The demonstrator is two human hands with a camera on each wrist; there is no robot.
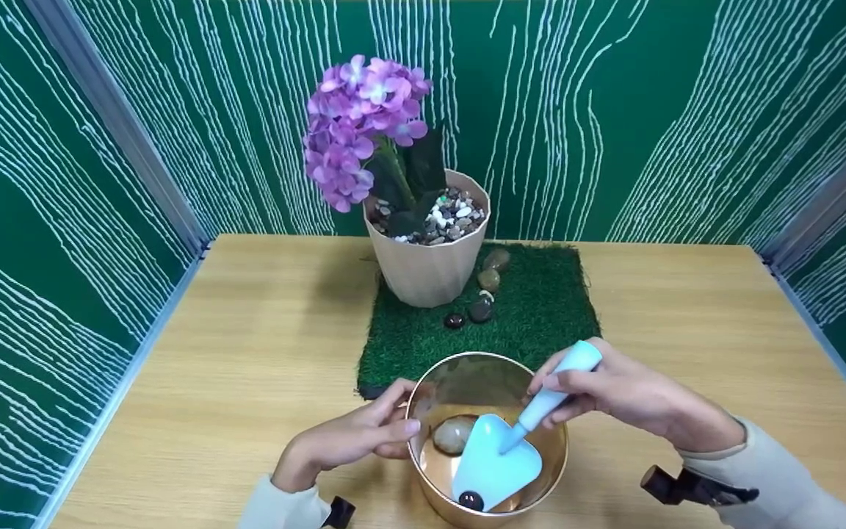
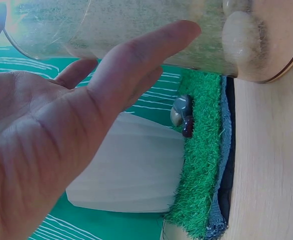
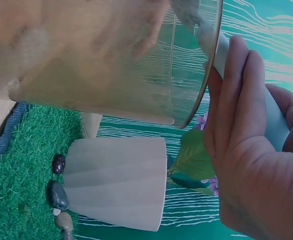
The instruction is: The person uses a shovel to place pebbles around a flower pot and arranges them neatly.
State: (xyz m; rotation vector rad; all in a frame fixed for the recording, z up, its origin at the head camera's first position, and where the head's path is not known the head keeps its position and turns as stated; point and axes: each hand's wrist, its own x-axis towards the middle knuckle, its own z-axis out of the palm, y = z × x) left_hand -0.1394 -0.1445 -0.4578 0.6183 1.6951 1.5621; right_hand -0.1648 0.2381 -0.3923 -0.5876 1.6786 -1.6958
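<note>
A clear amber-tinted container [image 1: 432,485] with a gold rim stands near the front of the table. My left hand [image 1: 360,433] holds its left side, thumb by the rim and fingers round the outer wall. My right hand [image 1: 606,393] grips the handle of a light blue toy shovel [image 1: 493,459] at the container's right edge. The shovel's blade is inside, tilted down. A dark round stone [image 1: 471,501] lies at the blade's lower edge. Beside the blade, a larger pale stone [image 1: 452,436] rests in the container.
Behind the container lies a green artificial grass mat [image 1: 540,294]. On it stand a beige pot [image 1: 427,272] of pebbles with a purple flower [image 1: 368,125] and several loose stones [image 1: 481,309]. Green patterned panels [image 1: 540,110] border the wooden table [image 1: 247,353] at the back and sides.
</note>
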